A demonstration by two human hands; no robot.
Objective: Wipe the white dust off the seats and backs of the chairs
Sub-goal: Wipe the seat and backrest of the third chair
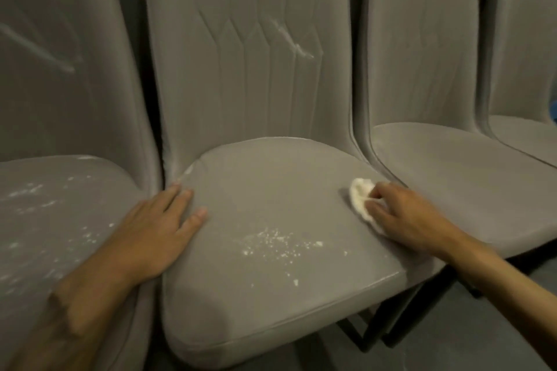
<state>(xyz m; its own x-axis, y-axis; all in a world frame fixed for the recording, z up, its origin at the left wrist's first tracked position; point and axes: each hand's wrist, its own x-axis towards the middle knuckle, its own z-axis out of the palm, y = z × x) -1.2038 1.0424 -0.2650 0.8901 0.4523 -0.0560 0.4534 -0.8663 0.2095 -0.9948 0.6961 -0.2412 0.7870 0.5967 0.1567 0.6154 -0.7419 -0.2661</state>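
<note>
Grey velvet-like chairs stand shoulder to shoulder in a dim room, and four of them are in view.

The left chair (60, 208) is the dirtiest. White specks and smears are scattered across its seat, and a pale diagonal streak (45, 54) crosses its back. It looks untouched.

The left hand (156, 229) lies flat on the left edge of the middle chair (271, 184), where its seat meets the left chair. Its fingers are straight and spread and it holds nothing, so it seems to be bracing.

A patch of white crumbs (277, 242) sits near the front centre of the middle seat. A few stray flecks lie closer to the front edge, and a faint smear marks the rear left corner. A white streak on the back (294, 42) also waits to be wiped. The rest of this seat looks clean.

At the seat's right edge, the right hand (401, 214) grips a crumpled white wad (360, 196), either cloth or tissue. Its fingers curl over the wad and press it onto the fabric.

The third chair (467, 178) appears nearly clean, with only a faint haze. The fourth chair (524, 39) is mostly cut off, and no dust shows on the visible part.

The job looks roughly half done at best. Left to do are the crumb patch and back streak on the middle chair, then the whole left chair.
</note>
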